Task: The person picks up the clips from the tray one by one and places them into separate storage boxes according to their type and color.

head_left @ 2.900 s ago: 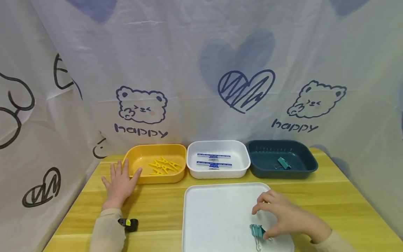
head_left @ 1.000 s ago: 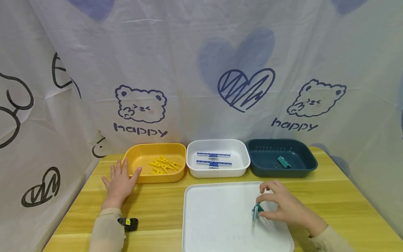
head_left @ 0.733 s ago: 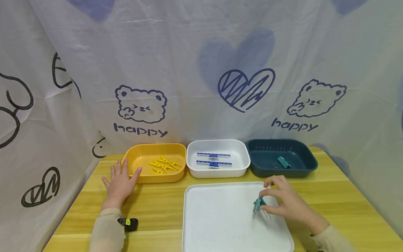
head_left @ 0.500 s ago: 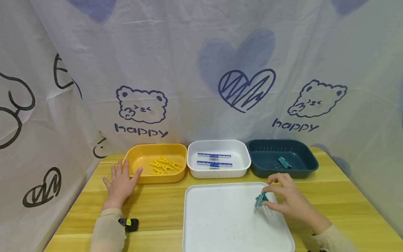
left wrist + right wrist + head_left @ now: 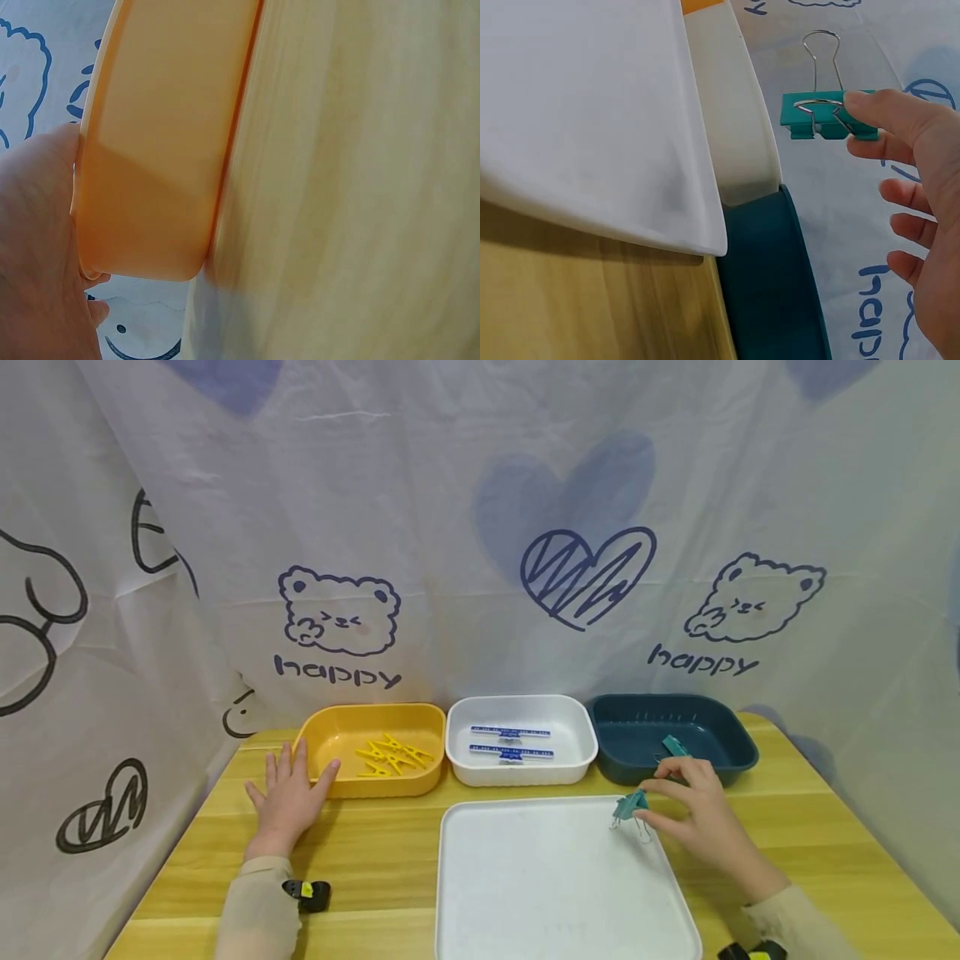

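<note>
Between thumb and index finger, my right hand pinches a teal binder clip by one end. Its two wire handles stick out, and in the head view it hangs over the far right corner of the white tray. A second teal binder clip lies in the dark teal bin, just beyond my knuckles and partly covered by them. Fingers spread, my left hand rests at the near left corner of the yellow bin, which holds several yellow clothespins.
A white bin holding two blue-and-white ruler-like clips stands between the yellow and dark teal bins. The three bins form a row along the back of the wooden table, against a printed curtain.
My right hand has taken hold of the binder clip from the white tray, lifted it and carried it away toward the dark teal bin. The left hand stays in place.
</note>
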The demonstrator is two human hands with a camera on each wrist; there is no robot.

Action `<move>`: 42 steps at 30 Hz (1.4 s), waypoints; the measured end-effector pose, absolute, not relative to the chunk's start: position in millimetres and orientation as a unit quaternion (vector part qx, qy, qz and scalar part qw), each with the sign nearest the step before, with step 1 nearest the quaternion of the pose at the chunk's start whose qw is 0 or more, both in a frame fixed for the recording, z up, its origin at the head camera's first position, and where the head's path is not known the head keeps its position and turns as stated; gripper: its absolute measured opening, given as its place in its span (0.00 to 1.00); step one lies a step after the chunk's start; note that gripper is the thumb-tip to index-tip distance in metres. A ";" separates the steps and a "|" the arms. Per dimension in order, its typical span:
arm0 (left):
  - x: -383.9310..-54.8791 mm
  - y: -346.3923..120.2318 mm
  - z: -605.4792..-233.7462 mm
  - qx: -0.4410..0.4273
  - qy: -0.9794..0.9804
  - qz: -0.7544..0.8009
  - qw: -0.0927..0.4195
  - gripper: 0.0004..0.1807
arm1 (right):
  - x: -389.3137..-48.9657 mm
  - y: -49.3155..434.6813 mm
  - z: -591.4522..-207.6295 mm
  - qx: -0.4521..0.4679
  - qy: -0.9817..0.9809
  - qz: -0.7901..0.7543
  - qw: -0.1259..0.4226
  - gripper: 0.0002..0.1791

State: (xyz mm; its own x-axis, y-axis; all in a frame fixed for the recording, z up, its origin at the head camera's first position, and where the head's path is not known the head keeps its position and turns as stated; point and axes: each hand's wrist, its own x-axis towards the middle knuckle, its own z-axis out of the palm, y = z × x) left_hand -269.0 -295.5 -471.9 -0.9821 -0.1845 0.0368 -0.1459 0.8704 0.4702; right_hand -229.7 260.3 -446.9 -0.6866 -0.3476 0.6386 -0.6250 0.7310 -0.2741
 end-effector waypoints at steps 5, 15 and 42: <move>-268.6 -295.7 -472.3 0.085 -0.966 -0.242 0.040 0.53 | -237.5 260.0 -446.1 0.247 -0.894 0.248 0.279 0.16; -268.8 -296.0 -472.7 0.088 -0.967 -0.237 0.041 0.52 | -263.3 263.2 -449.0 0.284 -0.848 0.270 0.357 0.18; -269.6 -296.3 -473.5 0.089 -0.966 -0.241 0.041 0.52 | -301.8 259.1 -451.4 0.056 -0.912 0.282 0.292 0.22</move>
State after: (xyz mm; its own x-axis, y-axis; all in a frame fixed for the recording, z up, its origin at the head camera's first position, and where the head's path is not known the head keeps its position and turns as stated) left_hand -269.6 -296.3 -473.5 -0.9810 -0.1907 0.0364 -0.1513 0.8684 0.4722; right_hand -301.8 259.1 -451.4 -0.8228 0.0625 0.5648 -0.2674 0.8345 -0.4818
